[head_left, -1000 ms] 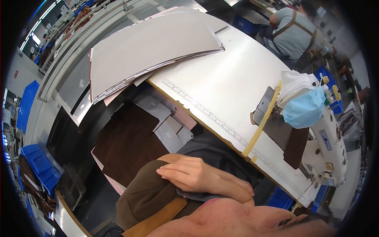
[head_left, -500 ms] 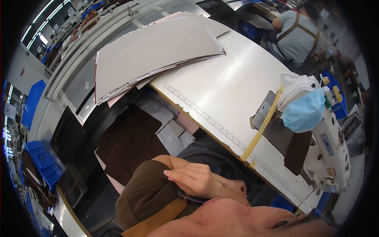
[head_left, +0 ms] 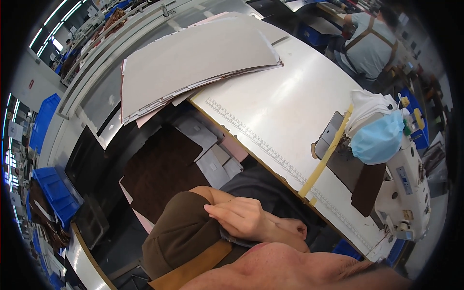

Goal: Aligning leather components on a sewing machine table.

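Observation:
My forearms are crossed low in the view. My right hand (head_left: 239, 216) lies over my left forearm, beside the bent brown sleeve (head_left: 176, 229), its fingers stretched out close together. A dark, shiny edge (head_left: 234, 240) shows under that hand; what it belongs to I cannot make out. Further right, my left hand (head_left: 296, 228) is closed with its fingers curled, and whatever may be inside is hidden. Neither hand touches the white worktable (head_left: 290, 92). Beyond my arms lies a dark brown sheet (head_left: 159, 169), on top of pale grey and pink pieces.
A stack of grey sheets (head_left: 198, 58) overhangs the table's edge. At right stands a white sewing machine (head_left: 403, 188) with a blue mask (head_left: 377, 139) and white cloth on it. Blue bins (head_left: 55, 193) stand left. Another person (head_left: 369, 43) sits at the far right.
The whole scene has shifted slightly to the right in the view. My crossed arms and both hands keep the same pose.

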`<action>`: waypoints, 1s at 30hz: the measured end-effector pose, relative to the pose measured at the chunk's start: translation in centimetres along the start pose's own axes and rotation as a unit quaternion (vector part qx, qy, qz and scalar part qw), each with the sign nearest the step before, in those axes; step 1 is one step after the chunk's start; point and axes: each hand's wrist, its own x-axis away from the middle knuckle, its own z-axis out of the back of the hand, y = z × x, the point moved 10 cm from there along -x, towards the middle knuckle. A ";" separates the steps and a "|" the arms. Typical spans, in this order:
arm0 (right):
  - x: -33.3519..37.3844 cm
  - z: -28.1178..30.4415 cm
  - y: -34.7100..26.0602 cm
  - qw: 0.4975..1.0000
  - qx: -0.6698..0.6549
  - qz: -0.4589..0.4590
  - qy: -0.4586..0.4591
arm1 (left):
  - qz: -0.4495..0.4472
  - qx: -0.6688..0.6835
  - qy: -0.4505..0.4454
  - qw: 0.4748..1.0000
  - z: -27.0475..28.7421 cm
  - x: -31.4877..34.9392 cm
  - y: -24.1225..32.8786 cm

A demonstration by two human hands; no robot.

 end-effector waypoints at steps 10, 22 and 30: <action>-0.1 0.9 0.4 1.000 0.011 0.011 0.009 | -0.177 0.141 -0.111 0.968 -3.3 1.8 5.8; 0.1 1.0 0.3 1.000 -0.006 0.013 0.020 | -0.525 0.335 -0.332 0.709 -5.4 11.1 15.4; 0.2 1.0 0.2 0.999 0.000 0.015 0.028 | -0.681 0.416 -0.420 0.432 -4.2 15.5 17.1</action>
